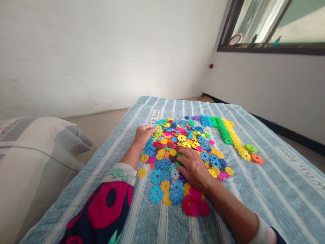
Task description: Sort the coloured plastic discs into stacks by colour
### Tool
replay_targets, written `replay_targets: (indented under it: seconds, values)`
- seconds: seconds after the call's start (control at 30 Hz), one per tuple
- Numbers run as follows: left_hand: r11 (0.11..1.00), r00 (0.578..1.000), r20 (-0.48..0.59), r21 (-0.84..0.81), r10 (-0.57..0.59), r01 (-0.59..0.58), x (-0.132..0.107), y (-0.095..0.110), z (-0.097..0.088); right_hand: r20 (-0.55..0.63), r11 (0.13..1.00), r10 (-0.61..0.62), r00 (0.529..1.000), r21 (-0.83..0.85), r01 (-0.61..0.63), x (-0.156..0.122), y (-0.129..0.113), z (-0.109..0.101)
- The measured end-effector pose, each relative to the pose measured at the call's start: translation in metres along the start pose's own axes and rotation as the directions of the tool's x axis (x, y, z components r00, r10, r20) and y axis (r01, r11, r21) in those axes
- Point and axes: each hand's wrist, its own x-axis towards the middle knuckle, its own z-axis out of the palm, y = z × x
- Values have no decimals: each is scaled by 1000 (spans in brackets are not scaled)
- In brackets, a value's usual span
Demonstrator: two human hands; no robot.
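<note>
A wide pile of flat plastic snowflake discs (pixel 177 142) in blue, yellow, pink, orange and green lies on a blue striped bed cover (pixel 266 189). My left hand (pixel 143 134) rests at the pile's left edge, fingers curled down onto the discs. My right hand (pixel 194 167) lies palm down on the pile's near middle, its fingertips pressed among green and brown discs; what they pinch is hidden. A joined row of discs (pixel 230 135) runs from blue through green to yellow at the far right of the pile.
A loose green disc (pixel 250 148) and an orange disc (pixel 257 158) lie at the row's near end. A grey pillow (pixel 38 159) sits to the left of the bed. White walls and a window (pixel 274 23) stand beyond, with floor past the bed's far edge.
</note>
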Motion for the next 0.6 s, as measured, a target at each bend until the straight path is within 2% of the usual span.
replay_targets:
  seconds: [0.3, 0.47, 0.6]
  values:
    - [999, 1000, -3, 37, 12, -12, 3, -3, 0, 79, 999, 32, 996, -38, -30, -1, 0, 0]
    - [999, 1000, 5, 46, 17, -17, 2, -1, -1, 82, 998, 46, 996, 49, -50, 1, 2, -1]
    - [999, 1000, 4, 44, 15, -15, 0, 1, -2, 24, 980, 77, 997, 180, -80, 1, 4, 0]
